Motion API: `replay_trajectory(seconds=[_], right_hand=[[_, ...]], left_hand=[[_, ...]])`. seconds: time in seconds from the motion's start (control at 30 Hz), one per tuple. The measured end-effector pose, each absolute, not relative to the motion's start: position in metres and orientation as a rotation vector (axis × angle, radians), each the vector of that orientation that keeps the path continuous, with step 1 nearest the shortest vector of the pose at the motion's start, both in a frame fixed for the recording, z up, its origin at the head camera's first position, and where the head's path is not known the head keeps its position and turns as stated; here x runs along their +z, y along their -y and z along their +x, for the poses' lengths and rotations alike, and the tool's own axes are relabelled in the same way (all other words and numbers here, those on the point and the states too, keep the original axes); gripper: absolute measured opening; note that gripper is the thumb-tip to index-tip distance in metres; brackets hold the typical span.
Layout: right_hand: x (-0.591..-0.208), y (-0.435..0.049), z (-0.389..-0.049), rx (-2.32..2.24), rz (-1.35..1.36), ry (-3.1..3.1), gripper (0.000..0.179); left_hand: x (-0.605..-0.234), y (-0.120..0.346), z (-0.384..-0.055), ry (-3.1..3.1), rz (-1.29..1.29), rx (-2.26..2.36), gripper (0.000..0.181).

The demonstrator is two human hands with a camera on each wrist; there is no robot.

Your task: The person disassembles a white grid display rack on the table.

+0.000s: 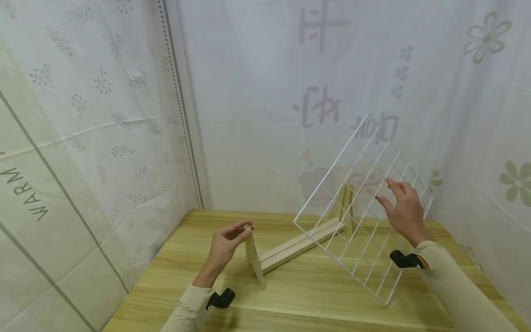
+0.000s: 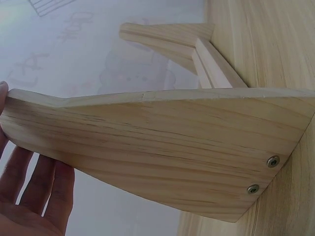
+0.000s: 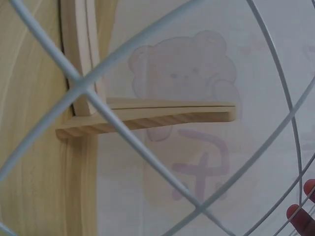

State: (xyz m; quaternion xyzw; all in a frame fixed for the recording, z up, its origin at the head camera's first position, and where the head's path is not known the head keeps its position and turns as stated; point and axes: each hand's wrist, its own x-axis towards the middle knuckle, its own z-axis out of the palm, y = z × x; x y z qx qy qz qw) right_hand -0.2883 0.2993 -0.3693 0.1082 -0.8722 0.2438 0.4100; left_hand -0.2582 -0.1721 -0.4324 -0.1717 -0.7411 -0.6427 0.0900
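Observation:
A wooden stand [image 1: 303, 244] has two upright end panels joined by a long rail with a groove along it. At the top of the near end panel [image 2: 162, 132], my left hand [image 1: 226, 244] grips the narrow tip between thumb and fingers. Two metal bolts [image 2: 273, 161] show low on that panel's outer face. A white wire grid [image 1: 332, 173] tilts in front of the far end panel [image 3: 162, 115], one corner pointing down toward the tabletop. My right hand [image 1: 406, 210] holds the grid near its right side, fingertips [image 3: 299, 219] among the wires.
The stand sits on a wood-grain table [image 1: 199, 318]. Printed curtains [image 1: 249, 92] hang behind the table and on both sides. Black wrist cameras [image 1: 221, 299] are strapped on both sleeves.

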Motion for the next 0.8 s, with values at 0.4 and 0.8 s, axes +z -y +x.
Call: replay_trajectory(seconds=[0.4, 0.8], right_hand=[[-0.39, -0.309, -0.276, 0.535, 0.388, 2.293, 0.053], [-0.396, -0.319, -0.27, 0.436, 0.444, 2.352, 0.054]], left_hand=[[-0.43, 0.171, -0.257, 2.177, -0.566, -1.918, 0.035], [-0.43, 0.172, -0.258, 2.153, -0.607, -1.913, 0.033]])
